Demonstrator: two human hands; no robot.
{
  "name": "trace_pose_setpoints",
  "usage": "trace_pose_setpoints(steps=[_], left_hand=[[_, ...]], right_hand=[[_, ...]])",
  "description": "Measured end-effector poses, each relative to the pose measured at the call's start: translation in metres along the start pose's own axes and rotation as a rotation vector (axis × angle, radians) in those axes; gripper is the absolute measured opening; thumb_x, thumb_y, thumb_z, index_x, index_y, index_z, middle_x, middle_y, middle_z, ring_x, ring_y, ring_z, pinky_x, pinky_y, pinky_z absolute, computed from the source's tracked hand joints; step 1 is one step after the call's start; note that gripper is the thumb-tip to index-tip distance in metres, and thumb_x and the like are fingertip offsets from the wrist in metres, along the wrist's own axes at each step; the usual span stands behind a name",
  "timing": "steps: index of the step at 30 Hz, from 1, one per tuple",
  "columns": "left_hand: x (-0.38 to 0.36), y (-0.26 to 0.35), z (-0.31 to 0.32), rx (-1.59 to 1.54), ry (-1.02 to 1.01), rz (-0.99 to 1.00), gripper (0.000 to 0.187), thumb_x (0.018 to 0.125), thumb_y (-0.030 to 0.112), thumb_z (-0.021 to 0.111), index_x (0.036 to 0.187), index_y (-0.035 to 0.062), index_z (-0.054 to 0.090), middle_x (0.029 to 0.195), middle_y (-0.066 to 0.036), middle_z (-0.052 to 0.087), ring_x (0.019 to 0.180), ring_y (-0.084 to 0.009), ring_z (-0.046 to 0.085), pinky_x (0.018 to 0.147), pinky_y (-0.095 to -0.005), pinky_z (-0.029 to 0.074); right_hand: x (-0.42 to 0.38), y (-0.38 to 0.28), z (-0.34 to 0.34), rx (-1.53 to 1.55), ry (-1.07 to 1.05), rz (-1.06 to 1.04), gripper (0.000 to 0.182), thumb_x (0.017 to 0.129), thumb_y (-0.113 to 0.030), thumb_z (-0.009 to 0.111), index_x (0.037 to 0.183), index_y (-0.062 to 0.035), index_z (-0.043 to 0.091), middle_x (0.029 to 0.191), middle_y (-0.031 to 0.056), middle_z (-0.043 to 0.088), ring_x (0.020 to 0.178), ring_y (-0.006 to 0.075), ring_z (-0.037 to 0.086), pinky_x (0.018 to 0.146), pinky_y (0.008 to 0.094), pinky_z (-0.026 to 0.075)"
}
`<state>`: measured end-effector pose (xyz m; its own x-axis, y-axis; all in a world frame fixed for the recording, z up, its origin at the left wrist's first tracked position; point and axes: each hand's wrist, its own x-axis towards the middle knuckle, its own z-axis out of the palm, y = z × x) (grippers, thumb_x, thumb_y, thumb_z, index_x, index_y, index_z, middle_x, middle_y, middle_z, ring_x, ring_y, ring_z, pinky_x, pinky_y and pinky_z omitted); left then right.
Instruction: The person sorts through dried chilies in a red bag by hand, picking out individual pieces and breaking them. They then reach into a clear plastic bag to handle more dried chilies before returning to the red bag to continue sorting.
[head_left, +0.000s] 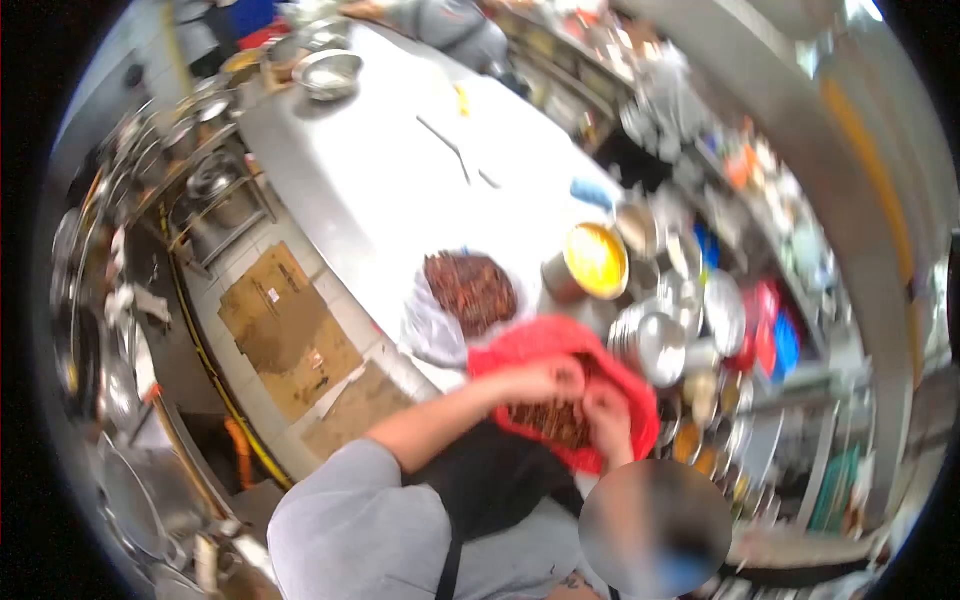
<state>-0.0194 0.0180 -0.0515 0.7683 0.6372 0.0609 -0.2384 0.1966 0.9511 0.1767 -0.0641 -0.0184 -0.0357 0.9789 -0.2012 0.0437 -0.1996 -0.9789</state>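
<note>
A red container [630, 385], either a plastic bag or a basin, is directly in front of me, with dark reddish-brown pieces [555, 422] inside. Over these pieces my left hand [548, 380] is closed, fingers drawn together. Close beside it, my right hand [605, 412] also has its fingers curled together. Blur hides whatever small thing may be between the fingers of either hand. Just beyond the red container, a heap of similar dark brown pieces [472, 292] lies on a whitish plastic bag [432, 332].
A steel worktable [340, 170] stretches away, bearing a metal bowl [328, 76] and a long thin utensil [445, 142]. Right of the heap stands a pot of yellow contents [597, 260], near stacked metal bowls [660, 345]. Cardboard [285, 330] covers floor at left. Another person [450, 30] is at the far end.
</note>
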Motion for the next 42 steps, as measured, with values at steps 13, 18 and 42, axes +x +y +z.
trace_pose_setpoints(steps=[13,18,42], left_hand=[[-0.003,0.002,0.008,-0.657,-0.378,-0.016,0.013,0.100,0.021,0.058,0.094,0.0103,0.055,0.082,0.002,0.055,0.076,-0.0090,0.056,0.068,-0.0255,0.045],[-0.013,0.002,0.009,-0.733,-0.246,-0.065,0.010,0.101,0.019,0.056,0.097,0.0111,0.053,0.091,0.002,0.055,0.070,-0.0075,0.050,0.062,-0.0216,0.042],[-0.002,-0.006,0.017,0.301,0.119,0.292,0.037,0.080,0.024,0.080,0.107,0.0033,0.064,0.091,-0.008,0.066,0.086,-0.0190,0.063,0.074,-0.0346,0.052]], right_hand=[[-0.015,-0.027,0.019,0.671,-0.193,-0.102,0.013,0.098,-0.019,0.059,0.095,-0.0059,0.059,0.095,0.0084,0.060,0.084,0.0240,0.059,0.074,0.0362,0.046],[-0.010,-0.017,0.004,-0.289,0.116,-0.072,0.017,0.091,0.000,0.063,0.108,-0.0035,0.062,0.104,0.0085,0.060,0.094,0.0164,0.060,0.078,0.0278,0.049],[-0.016,-0.034,0.002,-0.494,0.294,-0.172,0.009,0.090,-0.006,0.069,0.091,0.0030,0.070,0.080,0.0041,0.069,0.073,0.0090,0.061,0.067,0.0243,0.049]])
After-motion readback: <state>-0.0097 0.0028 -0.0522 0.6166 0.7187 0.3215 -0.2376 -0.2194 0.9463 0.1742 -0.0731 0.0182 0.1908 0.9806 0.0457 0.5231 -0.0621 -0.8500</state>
